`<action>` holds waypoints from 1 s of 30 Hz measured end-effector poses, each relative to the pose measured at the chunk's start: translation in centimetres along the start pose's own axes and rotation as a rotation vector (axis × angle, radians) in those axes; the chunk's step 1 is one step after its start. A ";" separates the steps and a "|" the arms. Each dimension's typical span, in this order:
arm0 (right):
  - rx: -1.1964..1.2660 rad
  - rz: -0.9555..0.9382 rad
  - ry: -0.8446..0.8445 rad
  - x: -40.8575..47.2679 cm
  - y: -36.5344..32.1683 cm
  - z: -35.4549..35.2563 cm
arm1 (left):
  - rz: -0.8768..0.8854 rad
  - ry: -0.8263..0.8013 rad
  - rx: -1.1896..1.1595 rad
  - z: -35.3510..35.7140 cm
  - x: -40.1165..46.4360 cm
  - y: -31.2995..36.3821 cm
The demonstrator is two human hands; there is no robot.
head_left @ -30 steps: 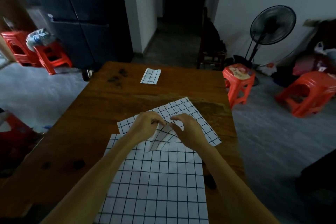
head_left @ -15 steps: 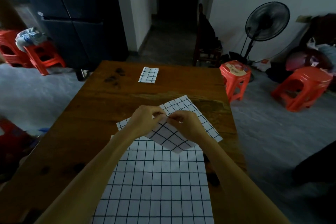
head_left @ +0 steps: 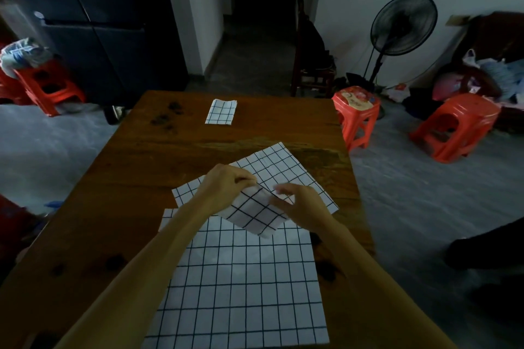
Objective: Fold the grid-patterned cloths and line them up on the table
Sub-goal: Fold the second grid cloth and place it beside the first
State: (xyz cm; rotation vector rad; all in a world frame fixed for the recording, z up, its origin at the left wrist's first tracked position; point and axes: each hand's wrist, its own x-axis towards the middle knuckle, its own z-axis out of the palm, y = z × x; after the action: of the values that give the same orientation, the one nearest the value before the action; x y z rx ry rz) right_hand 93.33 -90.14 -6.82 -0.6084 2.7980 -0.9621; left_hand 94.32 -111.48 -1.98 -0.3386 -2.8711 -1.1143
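Observation:
A small folded grid-patterned cloth [head_left: 255, 214] hangs in the air above the table's middle. My left hand [head_left: 226, 185] pinches its upper left corner. My right hand [head_left: 303, 204] touches its right edge with the fingers spread and blurred; its grip on the cloth is unclear. Under them a second grid cloth [head_left: 283, 167] lies flat and askew. A large unfolded grid cloth [head_left: 241, 286] is spread flat at the near edge. One folded grid cloth [head_left: 221, 111] lies at the far end of the wooden table [head_left: 119, 193].
Red plastic stools stand on the floor: two to the right [head_left: 355, 113] [head_left: 456, 127] and one far left [head_left: 48, 85]. A black standing fan [head_left: 402, 25] and a dark wooden chair [head_left: 310, 65] are beyond the table. A dark cabinet [head_left: 93, 22] is at the back left.
The small cloth has been lifted off the flat cloths and now hangs lower and further right. My right hand has slid right along its edge and loosened.

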 end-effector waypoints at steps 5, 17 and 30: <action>-0.053 -0.085 0.080 2.0 -3.9 -0.7 | 0.049 0.011 0.009 -0.3 0.8 1.8; 0.110 -0.028 0.021 -0.2 -1.7 -0.1 | 0.044 0.002 -0.067 0.7 0.7 1.2; 0.708 0.235 0.153 0.4 -2.4 -1.4 | -0.283 0.231 -0.619 2.0 -2.0 0.7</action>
State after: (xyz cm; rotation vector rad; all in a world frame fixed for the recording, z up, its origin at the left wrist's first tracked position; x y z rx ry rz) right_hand 93.39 -91.27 -4.22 -0.1074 2.3033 -1.8487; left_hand 96.47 -110.03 -3.22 0.1845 -2.3592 -1.9362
